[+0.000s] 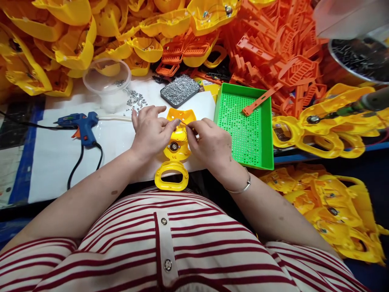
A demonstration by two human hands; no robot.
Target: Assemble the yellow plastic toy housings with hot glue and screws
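A yellow plastic toy housing (180, 153) lies hollow side up at the table's front edge, with its looped handle (172, 187) towards me. A small round speaker (174, 146) sits inside. Over the upper part of the housing, my left hand (150, 132) pinches at a thin wire between thumb and forefinger, its other fingers stretched out. Close by on the right, my right hand (209, 142) holds the thin wire (183, 123) in a closed pinch. The fingers partly hide the wire's ends and the housing's inside.
A blue glue gun (86, 125) with a black cord lies left. Behind are a screw-filled tray (180, 91), loose small metal parts (135, 99) and a clear tub (107, 76). A green basket (270, 134) stands right. Yellow shells (73, 48) and orange parts (273, 48) are heaped behind.
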